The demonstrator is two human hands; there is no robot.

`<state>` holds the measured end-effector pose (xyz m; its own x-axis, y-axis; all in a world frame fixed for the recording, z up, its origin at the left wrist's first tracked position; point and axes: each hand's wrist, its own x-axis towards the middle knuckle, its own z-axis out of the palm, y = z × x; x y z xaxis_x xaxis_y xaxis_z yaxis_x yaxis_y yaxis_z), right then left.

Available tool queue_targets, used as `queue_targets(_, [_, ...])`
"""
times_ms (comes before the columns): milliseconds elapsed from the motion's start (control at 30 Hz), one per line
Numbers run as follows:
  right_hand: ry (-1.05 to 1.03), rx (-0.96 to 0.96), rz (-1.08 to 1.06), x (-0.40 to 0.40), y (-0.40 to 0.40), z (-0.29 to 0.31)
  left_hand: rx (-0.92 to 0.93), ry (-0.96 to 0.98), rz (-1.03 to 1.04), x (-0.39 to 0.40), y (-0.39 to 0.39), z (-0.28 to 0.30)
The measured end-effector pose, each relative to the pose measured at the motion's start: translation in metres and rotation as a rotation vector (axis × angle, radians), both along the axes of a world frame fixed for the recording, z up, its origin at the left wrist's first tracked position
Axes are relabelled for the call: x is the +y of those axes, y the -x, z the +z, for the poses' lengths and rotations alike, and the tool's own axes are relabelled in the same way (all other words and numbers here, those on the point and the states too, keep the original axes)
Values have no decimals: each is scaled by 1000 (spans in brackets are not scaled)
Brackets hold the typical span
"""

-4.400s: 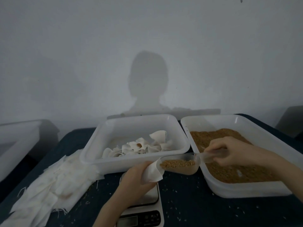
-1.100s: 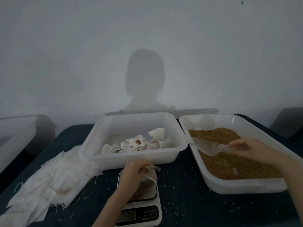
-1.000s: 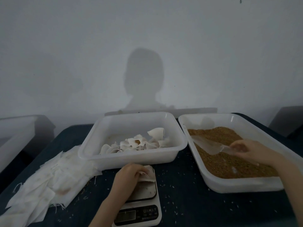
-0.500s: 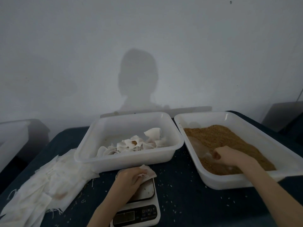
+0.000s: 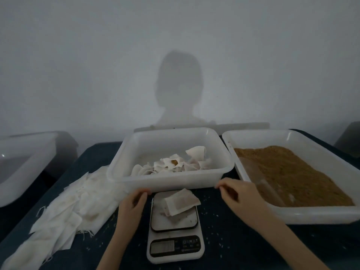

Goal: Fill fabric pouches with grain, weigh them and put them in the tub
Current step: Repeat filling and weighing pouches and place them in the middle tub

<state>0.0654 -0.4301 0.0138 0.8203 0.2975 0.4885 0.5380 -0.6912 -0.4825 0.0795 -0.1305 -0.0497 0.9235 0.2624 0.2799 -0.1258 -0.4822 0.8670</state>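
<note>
A filled white fabric pouch (image 5: 180,204) lies on the platform of the white kitchen scale (image 5: 175,248), with no hand on it. My left hand (image 5: 134,204) hovers just left of the scale, fingers loosely curled and empty. My right hand (image 5: 238,194) hangs just right of the scale, fingers relaxed and empty. Behind the scale stands the white tub (image 5: 167,179) with several filled pouches (image 5: 175,164) in it. The white tray (image 5: 319,215) of brown grain (image 5: 292,172) sits to the right, and a clear plastic scoop (image 5: 261,178) lies in the grain.
A heap of empty white pouches (image 5: 64,209) lies on the dark tablecloth at the left. Another white tub (image 5: 17,166) stands at the far left edge. Loose grains are scattered on the cloth around the scale. A plain wall rises behind the table.
My left hand let go of the pouch and left it on the scale. My right hand laid the scoop in the grain and came over beside the scale.
</note>
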Motion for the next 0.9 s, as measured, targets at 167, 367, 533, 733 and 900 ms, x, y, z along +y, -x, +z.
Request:
queue_targets(167, [-96, 78, 65, 44, -4, -43, 38, 106, 97, 11, 1, -20])
queue_targets(367, [-235, 231, -125, 36, -29, -90, 45, 63, 141, 10, 3, -25])
queue_targets(533, [-258, 240, -148, 34, -32, -94, 55, 42, 146, 10, 4, -26])
queue_targets(733, [-281, 224, -128, 34, -29, -94, 69, 39, 147, 11, 6, -25])
queue_targets(900, [-294, 241, -145, 34, -27, -94, 76, 37, 141, 10, 7, -24])
